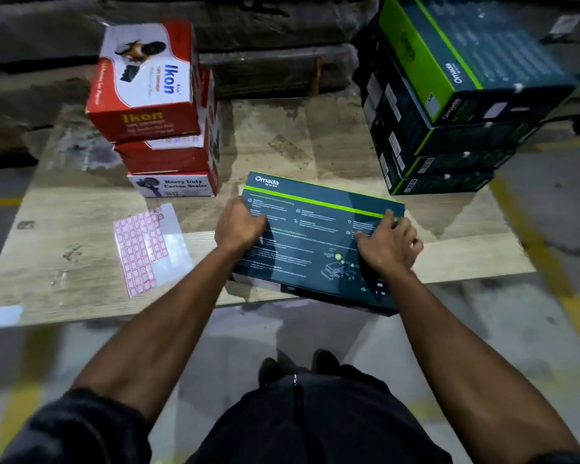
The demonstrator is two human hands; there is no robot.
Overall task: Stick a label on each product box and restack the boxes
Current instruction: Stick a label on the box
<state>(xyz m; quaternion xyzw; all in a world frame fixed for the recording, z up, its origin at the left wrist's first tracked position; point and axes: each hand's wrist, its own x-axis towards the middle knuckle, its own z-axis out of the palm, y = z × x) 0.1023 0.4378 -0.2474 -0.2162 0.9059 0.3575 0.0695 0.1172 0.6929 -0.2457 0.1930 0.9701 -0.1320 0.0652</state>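
Gripping was what both hands were seen at: the left hand (240, 226) was curled over the left short edge of the dark Omada box (315, 242), and the right hand (387, 249) was laid on the right end of its printed top, fingers bent there and thumb apparently tucked toward the far edge. Whether the right fingers were hooked under the side could not be told. The box was held flat between the two hands, at the near edge of the wooden board (81, 229), its near long side jutting a little past that edge, toward the body.

Stiff printed cardboard was judged from the crisp corners, so little flex was expected. A glossy face was suggested by the sheen, and slip under a flat palm was thought possible. Moderate weight was guessed from the two-handed hold. The short ends were judged the best places to be taken, as was being done.

Further out, the sheet of red-bordered labels (144, 249) was lying flat on the board, left of the left hand and well apart from the box. Behind it a stack of red Ikon boxes (148, 95) was standing. At the far right a stack of matching dark boxes (442, 128) was piled, beyond the right hand.
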